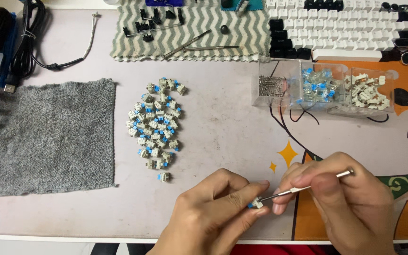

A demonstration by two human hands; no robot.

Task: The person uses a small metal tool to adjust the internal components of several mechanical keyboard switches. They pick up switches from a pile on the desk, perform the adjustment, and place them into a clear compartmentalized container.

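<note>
At desk front edge: left hand (213, 208) pinched 1 keyboard switch (256, 203) between thumb and fingers; right hand (341, 198) clamped a thin metal tool (303, 188), tip touching the switch.
Surroundings: switch pile (158, 123) lay left of centre; grey knitted cloth (53, 134) further left; clear compartment box (324, 89) stood behind the hands, well apart.
Materials: switches were pale plastic with blue stems; striped towel (190, 28) ribbed; desk mat (223, 132) smooth.
Cut off: keyboard (345, 33) at top edge.
Hidden: switch underside.
</note>
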